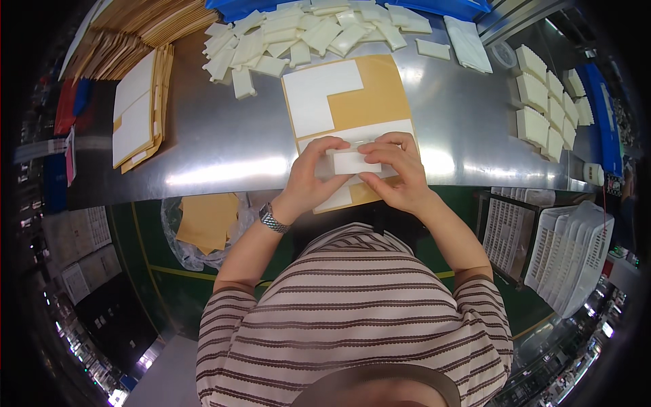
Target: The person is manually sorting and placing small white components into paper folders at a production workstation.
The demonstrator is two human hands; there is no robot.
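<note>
In the head view, the left hand (313, 171) and right hand (400, 169) are both pinching a small white block (351, 163) over the tan backing sheet (369, 95) at the tabletop (224, 146) edge, where a slip could probably drop it, while loose white pieces (298, 37) are crowding the far side.
</note>
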